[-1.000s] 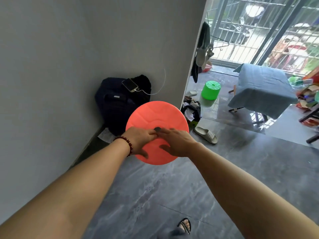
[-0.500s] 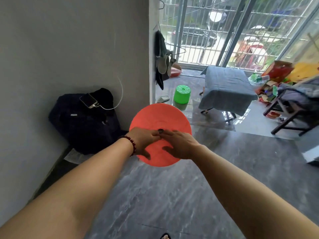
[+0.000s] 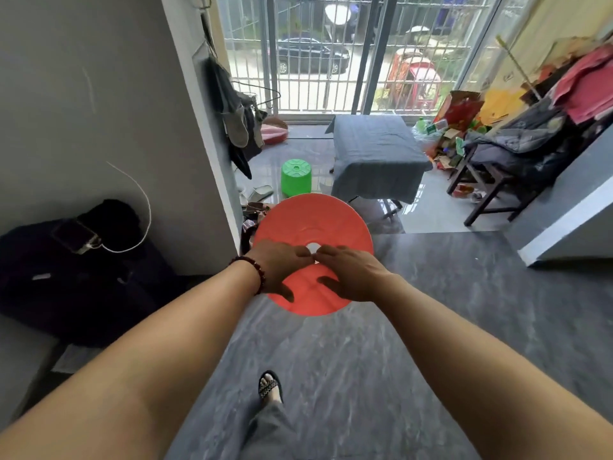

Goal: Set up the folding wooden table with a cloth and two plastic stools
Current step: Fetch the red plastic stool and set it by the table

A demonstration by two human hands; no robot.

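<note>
I carry a round red plastic stool [image 3: 318, 224] in front of me, seen from above so only its seat shows. My left hand [image 3: 278, 265] and my right hand [image 3: 351, 272] both grip it at the small hole in the seat's middle, fingertips meeting there. Ahead by the barred window stands the folding table [image 3: 374, 154], draped with a grey-blue cloth. A green plastic stool [image 3: 296, 177] stands upright on the floor just left of the table.
A grey wall corner [image 3: 205, 154] juts out at my left, with clothes hung on it. A dark bag [image 3: 76, 277] with a phone on it lies by the wall. A dark chair [image 3: 497, 180] piled with clothes stands at the right. Slippers lie near the green stool.
The view has swung right and moved forward past the wall corner; the table and green stool are now closer and more centred. Both hands keep the same grip on the red stool.
</note>
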